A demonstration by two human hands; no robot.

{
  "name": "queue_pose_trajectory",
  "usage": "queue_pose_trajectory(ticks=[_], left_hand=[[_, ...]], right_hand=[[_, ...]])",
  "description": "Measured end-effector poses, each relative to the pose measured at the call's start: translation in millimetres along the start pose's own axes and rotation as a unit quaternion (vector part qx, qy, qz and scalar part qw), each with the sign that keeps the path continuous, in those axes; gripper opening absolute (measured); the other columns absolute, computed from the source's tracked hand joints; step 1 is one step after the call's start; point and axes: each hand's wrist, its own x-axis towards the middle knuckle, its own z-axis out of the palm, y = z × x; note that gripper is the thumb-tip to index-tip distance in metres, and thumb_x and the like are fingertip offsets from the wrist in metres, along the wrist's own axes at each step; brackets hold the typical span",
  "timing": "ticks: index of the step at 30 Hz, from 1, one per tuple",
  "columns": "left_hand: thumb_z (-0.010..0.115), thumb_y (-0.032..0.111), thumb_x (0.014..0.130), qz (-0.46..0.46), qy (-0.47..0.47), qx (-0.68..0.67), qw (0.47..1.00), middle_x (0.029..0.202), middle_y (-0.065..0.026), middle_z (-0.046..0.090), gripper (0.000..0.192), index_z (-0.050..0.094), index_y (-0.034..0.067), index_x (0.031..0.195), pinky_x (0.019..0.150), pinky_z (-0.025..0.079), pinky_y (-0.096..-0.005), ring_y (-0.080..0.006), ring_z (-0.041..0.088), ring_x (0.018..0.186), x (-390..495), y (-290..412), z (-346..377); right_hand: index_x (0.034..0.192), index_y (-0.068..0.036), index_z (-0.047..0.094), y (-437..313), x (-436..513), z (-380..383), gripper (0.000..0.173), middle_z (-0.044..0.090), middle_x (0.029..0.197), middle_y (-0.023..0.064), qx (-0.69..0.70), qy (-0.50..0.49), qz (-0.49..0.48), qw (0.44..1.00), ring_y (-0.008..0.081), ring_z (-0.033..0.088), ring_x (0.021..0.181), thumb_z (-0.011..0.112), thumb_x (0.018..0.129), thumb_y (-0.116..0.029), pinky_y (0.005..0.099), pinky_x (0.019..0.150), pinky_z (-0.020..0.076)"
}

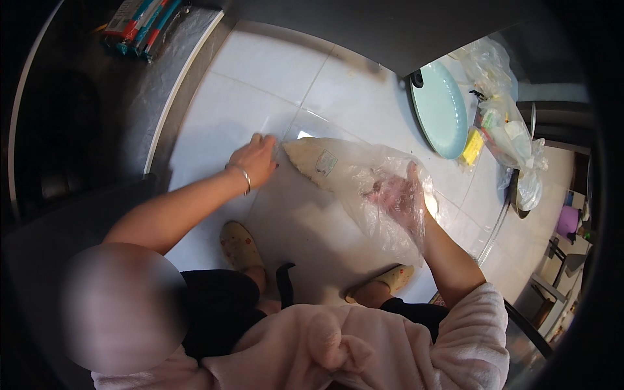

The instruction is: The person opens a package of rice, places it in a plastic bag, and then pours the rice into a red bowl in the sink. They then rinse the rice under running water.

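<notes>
A clear plastic bag [356, 170] with grainy beige contents gathered towards its left end is in front of me, above the tiled floor. A small printed label [325, 162] shows on it. My right hand [399, 192] is inside the bag's loose right part, its fingers seen through the film; whether they grip anything cannot be told. Close to the bag's left tip is my left hand [254, 158], with bent fingers and a metal bangle on the wrist. Its fingertips are near a faint edge of clear film, and whether they pinch it is unclear.
A pale green oval dish [441, 112] lies at the upper right beside a yellow packet [472, 147] and several plastic bags [507, 131]. A dark cabinet panel [380, 29] juts in above. Packaged goods [141, 24] lie on the dark surface at upper left. My slippered feet are below.
</notes>
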Motion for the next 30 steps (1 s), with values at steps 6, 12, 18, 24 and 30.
queue_pose_trajectory(ticks=[6, 12, 18, 24, 30], left_hand=[[0.058, 0.012, 0.081, 0.069, -0.033, -0.010, 0.997, 0.096, -0.0144, 0.061, 0.019, 0.057, 0.004, 0.098, 0.080, 0.048, -0.0399, -0.0316, 0.058, 0.092, 55.7, -18.9, 22.3], [0.053, 0.005, 0.078, 0.145, 0.022, -0.034, 0.989, 0.080, -0.0124, 0.062, 0.007, 0.059, 0.003, 0.082, 0.073, 0.047, -0.0387, -0.0301, 0.058, 0.080, 52.1, 6.1, -2.2], [0.050, 0.000, 0.078, 0.264, 0.085, -0.114, 0.954, 0.086, -0.0104, 0.055, 0.005, 0.054, 0.003, 0.078, 0.073, 0.045, -0.0364, -0.0280, 0.054, 0.081, 6.9, 66.4, -62.9], [0.050, -0.001, 0.077, 0.228, 0.133, 0.006, 0.965, 0.090, -0.0085, 0.054, 0.007, 0.055, 0.005, 0.080, 0.072, 0.046, -0.0371, -0.0280, 0.055, 0.084, 11.6, 81.0, -95.5], [0.051, 0.000, 0.076, 0.120, 0.133, 0.069, 0.981, 0.095, -0.0097, 0.056, 0.012, 0.058, 0.006, 0.084, 0.074, 0.046, -0.0397, -0.0302, 0.057, 0.087, 31.5, 57.3, -96.3]], right_hand=[[0.129, 0.005, 0.038, -24.8, -15.8, 34.2, 0.057, 0.050, 0.121, 0.0230, -0.010, -0.088, -0.028, 0.996, 0.0363, 0.050, 0.113, 0.049, 0.089, -0.035, 0.0462, 0.097, 0.0386], [0.107, 0.001, 0.051, -52.1, -33.6, 27.2, 0.028, 0.059, 0.088, 0.0114, -0.262, 0.137, -0.070, 0.953, 0.0279, 0.062, 0.078, 0.050, 0.079, 0.004, 0.0477, 0.078, 0.0531], [0.096, -0.006, 0.053, -125.6, -88.4, -17.8, 0.017, 0.053, 0.072, 0.0025, -0.297, 0.287, -0.119, 0.903, 0.0132, 0.052, 0.055, 0.044, 0.084, 0.001, 0.0319, 0.050, 0.0508], [0.094, -0.005, 0.058, -119.8, -108.8, -5.3, 0.016, 0.056, 0.075, 0.0011, -0.284, 0.308, -0.244, 0.874, 0.0070, 0.046, 0.054, 0.046, 0.084, 0.002, 0.0207, 0.049, 0.0385], [0.097, -0.002, 0.062, -122.3, -120.7, 74.0, 0.014, 0.056, 0.075, -0.0019, -0.390, 0.190, -0.317, 0.843, 0.0037, 0.043, 0.054, 0.050, 0.089, -0.002, 0.0173, 0.047, 0.0338]])
